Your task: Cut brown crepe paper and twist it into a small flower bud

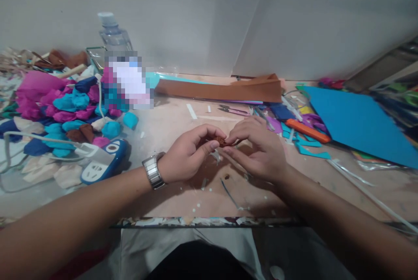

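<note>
Between my two hands, above the wooden table [183,197], is a small, tightly rolled piece of brown paper [221,140]. My left hand [191,147], with a metal watch on its wrist, pinches its left side between thumb and fingers. My right hand [256,145] closes on its right side, thumb below and fingers above. Most of the far side of the roll is hidden by fingers. Just beyond the hands lies a pair of thread snips [233,110], its blades pointing left. Folded brown paper sheets [215,90] lie along the wall at the back.
Left are heaped coloured paper bundles [62,101], a bottle [114,34], a blurred phone-like object [129,80] and a blue-white power socket [102,162] with cable. To the right are an orange utility knife [308,131], turquoise scraps [311,151] and a blue sheet [362,123].
</note>
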A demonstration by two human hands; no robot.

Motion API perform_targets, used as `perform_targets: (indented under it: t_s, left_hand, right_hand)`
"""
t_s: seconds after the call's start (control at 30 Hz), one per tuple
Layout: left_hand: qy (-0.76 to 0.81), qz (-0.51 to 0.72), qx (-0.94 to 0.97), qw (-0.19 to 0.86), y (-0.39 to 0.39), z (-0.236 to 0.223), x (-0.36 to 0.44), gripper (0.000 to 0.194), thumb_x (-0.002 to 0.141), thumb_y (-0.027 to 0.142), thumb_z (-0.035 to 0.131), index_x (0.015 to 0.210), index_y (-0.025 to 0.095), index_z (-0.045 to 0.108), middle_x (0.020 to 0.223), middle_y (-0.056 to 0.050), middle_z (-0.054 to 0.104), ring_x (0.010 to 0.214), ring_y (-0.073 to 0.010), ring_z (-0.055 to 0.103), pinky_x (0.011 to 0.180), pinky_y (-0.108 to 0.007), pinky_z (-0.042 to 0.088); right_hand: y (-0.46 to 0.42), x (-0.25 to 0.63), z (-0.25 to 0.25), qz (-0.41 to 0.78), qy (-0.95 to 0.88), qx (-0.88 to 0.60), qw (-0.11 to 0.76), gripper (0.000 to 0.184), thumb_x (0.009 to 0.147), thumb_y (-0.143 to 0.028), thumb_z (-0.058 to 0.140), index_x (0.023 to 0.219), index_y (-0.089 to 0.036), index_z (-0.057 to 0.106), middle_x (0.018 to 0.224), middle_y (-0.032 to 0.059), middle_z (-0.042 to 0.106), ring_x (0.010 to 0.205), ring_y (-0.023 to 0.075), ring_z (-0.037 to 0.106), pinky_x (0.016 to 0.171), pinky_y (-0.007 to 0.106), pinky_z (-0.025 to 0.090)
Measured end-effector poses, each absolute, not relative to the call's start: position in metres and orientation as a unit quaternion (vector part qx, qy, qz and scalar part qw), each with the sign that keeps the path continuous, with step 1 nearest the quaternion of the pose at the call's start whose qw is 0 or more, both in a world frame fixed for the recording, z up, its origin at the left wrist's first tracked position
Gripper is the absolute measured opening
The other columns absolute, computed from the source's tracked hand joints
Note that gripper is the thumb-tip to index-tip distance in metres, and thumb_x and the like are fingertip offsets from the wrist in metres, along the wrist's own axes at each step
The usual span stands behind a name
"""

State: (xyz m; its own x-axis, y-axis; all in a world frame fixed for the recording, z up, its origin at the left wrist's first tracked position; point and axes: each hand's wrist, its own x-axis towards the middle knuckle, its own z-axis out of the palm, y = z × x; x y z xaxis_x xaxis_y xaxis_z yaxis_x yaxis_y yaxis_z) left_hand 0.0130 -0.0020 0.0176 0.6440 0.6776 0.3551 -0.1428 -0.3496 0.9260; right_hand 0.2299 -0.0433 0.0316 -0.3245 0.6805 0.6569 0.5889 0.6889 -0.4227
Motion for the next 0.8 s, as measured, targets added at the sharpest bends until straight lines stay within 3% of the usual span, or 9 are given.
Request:
perform_targets:
  t_s: [0.47, 0.63, 0.8]
  left_hand:
    - [0.201, 0.370, 0.744, 0.518, 0.0022, 0.0189, 0.0117, 0.022, 0.106, 0.030, 0.055, 0.117, 0.018, 0.070, 0.114, -0.007, 0.075, 0.106, -0.0163, 0.069, 0.098, -0.030, 0.051]
    - [0.205, 0.396, 0.761, 0.472, 0.0039, 0.0164, 0.0116, 0.024, 0.104, 0.029, 0.058, 0.117, 0.020, 0.076, 0.117, -0.009, 0.073, 0.114, -0.0197, 0.066, 0.104, -0.036, 0.050]
    - [0.217, 0.386, 0.776, 0.450, 0.0033, 0.0157, 0.0106, 0.028, 0.103, 0.026, 0.058, 0.123, 0.020, 0.077, 0.107, -0.009, 0.071, 0.103, -0.0189, 0.066, 0.095, -0.035, 0.052]
  right_hand:
    - [-0.0414, 0.2285, 0.0304, 0.031, -0.806, -0.391, 0.444, 0.011, 0.092, -0.027, 0.076, 0.091, -0.023, 0.067, 0.083, 0.0009, 0.071, 0.082, 0.0200, 0.066, 0.091, 0.044, 0.043]
    - [-0.0397, 0.2279, 0.0281, 0.039, -0.804, -0.396, 0.442, 0.011, 0.091, -0.029, 0.078, 0.092, -0.023, 0.068, 0.086, 0.0012, 0.073, 0.084, 0.0205, 0.067, 0.092, 0.044, 0.043]
    - [-0.0399, 0.2285, 0.0261, 0.047, -0.805, -0.395, 0.440, 0.012, 0.092, -0.031, 0.078, 0.092, -0.024, 0.068, 0.086, 0.0014, 0.073, 0.084, 0.0209, 0.067, 0.091, 0.044, 0.044]
